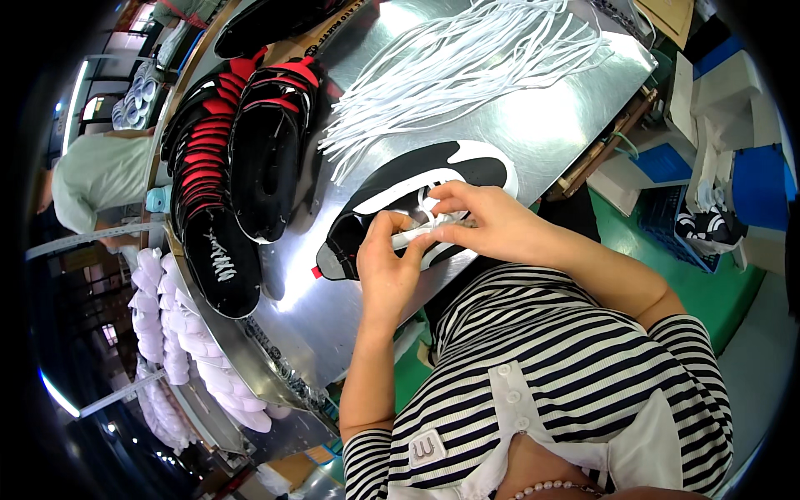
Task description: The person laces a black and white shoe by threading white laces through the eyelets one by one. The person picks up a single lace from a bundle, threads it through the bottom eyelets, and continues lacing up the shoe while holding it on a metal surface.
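Black-and-white shoe (400, 177) lies on the metal tabletop (546, 117) right in front of the person, toe toward the upper right, red-tabbed heel toward the lower left, opening facing the hands. Both hands are on it, at the lacing area. Left hand (385, 260): thumb-and-finger grip pinched on a white strip (406, 238) at the opening; lace or shoe trim, hard to say. Right hand (481, 218): fingers curled over the front of the opening, fingertips at a thin white lace (427, 202); can't tell if its grip is closed on the lace or just touching it. Progress: reads as lacing partway through. Some lace is already at the shoe, but nothing looks tied or finished off; how many holes are threaded is hidden by the fingers. Left on this shoe, by the look of it: the rest of the threading and evening up the ends. Big bundle of loose white laces (467, 71) is spread on the tabletop beyond the shoe, not threaded into anything. To the left, a row of black-and-red shoe uppers (208, 158) is packed close together, with an open black upper (267, 167) just beside it; no white laces visible in that one, so likely plenty of stock left. Co-worker in a pale shirt (108, 182) far left, well apart.
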The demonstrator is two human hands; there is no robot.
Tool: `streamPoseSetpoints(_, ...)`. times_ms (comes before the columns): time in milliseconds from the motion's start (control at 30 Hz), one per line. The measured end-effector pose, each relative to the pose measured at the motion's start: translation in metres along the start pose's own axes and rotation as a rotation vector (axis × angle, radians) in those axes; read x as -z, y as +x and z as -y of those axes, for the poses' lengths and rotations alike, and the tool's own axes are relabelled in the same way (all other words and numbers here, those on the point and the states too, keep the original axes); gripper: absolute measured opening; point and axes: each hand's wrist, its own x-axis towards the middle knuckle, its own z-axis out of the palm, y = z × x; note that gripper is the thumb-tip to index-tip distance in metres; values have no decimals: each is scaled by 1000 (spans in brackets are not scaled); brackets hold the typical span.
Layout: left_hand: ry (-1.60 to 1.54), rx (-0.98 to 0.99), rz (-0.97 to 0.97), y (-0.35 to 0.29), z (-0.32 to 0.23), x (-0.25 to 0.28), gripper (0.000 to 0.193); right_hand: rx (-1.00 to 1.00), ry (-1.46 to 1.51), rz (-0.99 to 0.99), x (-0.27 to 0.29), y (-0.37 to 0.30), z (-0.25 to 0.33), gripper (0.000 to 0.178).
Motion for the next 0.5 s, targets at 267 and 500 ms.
streamPoseSetpoints(267,4,-65,-17,2,3,-1,29,-69,981,-41,7,9,-9,25)
streamPoseSetpoints(500,95,-87,-16,4,-2,1,29,225,-39,-333,8,1,-3,30)
